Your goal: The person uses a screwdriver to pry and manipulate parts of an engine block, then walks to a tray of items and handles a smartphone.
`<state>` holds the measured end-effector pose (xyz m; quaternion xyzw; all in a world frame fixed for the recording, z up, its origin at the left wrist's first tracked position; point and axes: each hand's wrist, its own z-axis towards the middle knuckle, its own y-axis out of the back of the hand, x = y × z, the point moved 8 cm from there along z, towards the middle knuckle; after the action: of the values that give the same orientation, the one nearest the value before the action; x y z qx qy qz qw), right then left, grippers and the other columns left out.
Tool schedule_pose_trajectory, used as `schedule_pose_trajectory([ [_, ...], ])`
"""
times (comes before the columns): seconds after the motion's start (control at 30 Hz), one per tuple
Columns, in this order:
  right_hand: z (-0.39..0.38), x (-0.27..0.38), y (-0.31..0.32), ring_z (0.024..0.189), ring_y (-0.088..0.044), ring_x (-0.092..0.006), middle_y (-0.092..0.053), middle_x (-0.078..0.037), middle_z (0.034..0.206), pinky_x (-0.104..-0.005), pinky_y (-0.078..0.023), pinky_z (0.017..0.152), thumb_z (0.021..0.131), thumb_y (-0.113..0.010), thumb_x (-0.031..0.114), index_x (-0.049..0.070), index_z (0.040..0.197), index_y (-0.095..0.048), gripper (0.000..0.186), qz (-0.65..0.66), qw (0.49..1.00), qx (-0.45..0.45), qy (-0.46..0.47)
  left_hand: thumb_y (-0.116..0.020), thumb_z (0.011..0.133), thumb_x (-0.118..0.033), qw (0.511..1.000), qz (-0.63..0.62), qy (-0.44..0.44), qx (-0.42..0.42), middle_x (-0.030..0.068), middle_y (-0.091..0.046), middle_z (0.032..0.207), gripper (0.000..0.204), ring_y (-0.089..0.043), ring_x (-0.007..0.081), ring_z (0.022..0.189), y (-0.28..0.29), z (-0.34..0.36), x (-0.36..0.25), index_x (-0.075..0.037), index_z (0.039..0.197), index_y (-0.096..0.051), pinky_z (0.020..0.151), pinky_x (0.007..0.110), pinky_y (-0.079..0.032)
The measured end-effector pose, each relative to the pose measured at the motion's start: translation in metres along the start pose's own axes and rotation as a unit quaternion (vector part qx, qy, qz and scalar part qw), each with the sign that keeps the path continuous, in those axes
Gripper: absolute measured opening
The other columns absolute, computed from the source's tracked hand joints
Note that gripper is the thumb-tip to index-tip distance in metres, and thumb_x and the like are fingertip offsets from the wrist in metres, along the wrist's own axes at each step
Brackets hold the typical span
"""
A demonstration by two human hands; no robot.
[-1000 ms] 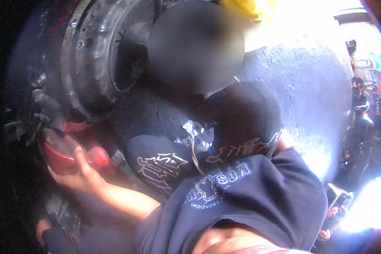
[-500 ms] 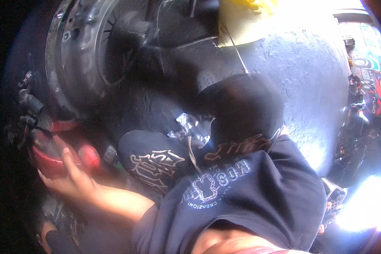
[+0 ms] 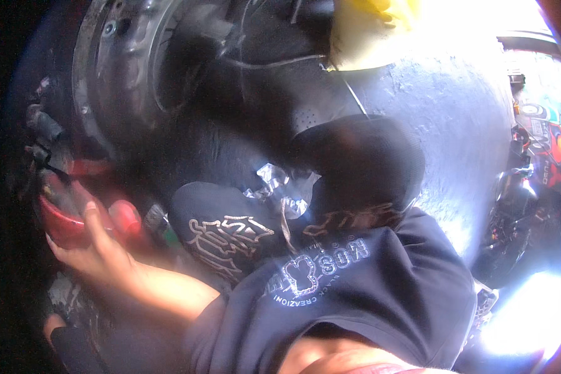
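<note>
A dark shirt (image 3: 368, 280) is nearest. At near left, the left hand (image 3: 100, 257) grips a red bowl (image 3: 61, 228) by its edge, fingers half-curled; the right hand is hidden, its fingers impossible to tell. Far left, a curved metal part (image 3: 129, 68); far right, a yellow sheet (image 3: 364, 43).
</note>
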<state>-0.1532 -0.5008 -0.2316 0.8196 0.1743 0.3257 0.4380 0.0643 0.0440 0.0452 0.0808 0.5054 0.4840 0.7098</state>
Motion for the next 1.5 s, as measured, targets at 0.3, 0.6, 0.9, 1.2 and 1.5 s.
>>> schedule_pose_trajectory([
  [0.3,0.004,0.000,-0.010,0.075,-0.061,-0.0120,-0.069,-0.007,0.096,-0.0245,-0.050,0.068,0.085,-0.065,0.003,0.001,0.121,-0.061,0.036,-0.004,1.000,-0.014,0.003,-0.069,0.079,0.001,0.998,-0.061,0.019,0.002,0.0239,-0.051,0.131,0.057,-0.055,0.0312,0.117,-0.001,0.002,0.012,0.008,0.130,-0.045,0.099,0.039,-0.048],
  [0.6,0.004,-0.018,0.015,0.075,-0.061,-0.0119,-0.069,-0.007,0.096,-0.0244,-0.050,0.068,0.085,-0.064,0.002,0.000,0.121,-0.060,0.036,0.073,0.991,-0.106,0.021,-0.075,0.075,-0.006,0.994,-0.094,-0.053,0.002,0.0277,-0.050,0.127,0.072,-0.059,0.0313,0.110,-0.001,0.009,0.035,0.009,0.134,-0.035,0.085,0.035,-0.057],
  [0.9,-0.002,-0.041,0.048,0.075,-0.061,-0.0119,-0.069,-0.007,0.096,-0.0243,-0.050,0.068,0.085,-0.064,0.002,0.000,0.122,-0.060,0.037,0.260,0.913,-0.278,0.149,-0.076,0.074,-0.008,0.993,-0.111,0.000,-0.048,0.0245,-0.041,0.138,0.085,-0.041,0.0303,0.128,0.007,-0.004,0.044,0.009,0.140,-0.025,0.110,0.044,-0.030],
  [1.2,-0.001,0.131,0.185,0.059,-0.051,-0.0067,-0.066,-0.006,0.089,-0.0193,-0.040,0.050,0.090,-0.062,0.011,-0.002,0.126,-0.056,0.039,0.236,0.875,-0.305,0.294,-0.075,0.063,-0.012,0.998,-0.047,0.012,-0.046,0.0259,-0.044,0.132,0.091,-0.047,0.0372,0.122,0.001,-0.010,0.026,0.001,0.141,-0.028,0.105,0.043,-0.037],
  [1.5,-0.042,0.359,0.182,0.104,-0.061,-0.0192,-0.065,-0.015,0.114,-0.0304,-0.046,0.092,0.088,-0.060,0.007,-0.006,0.127,-0.054,0.042,0.334,0.752,-0.104,0.558,-0.075,0.061,-0.015,0.994,-0.026,0.010,-0.102,0.0286,-0.044,0.131,0.092,-0.046,0.0395,0.123,0.014,-0.011,0.017,0.006,0.138,-0.030,0.106,0.046,-0.035],
])
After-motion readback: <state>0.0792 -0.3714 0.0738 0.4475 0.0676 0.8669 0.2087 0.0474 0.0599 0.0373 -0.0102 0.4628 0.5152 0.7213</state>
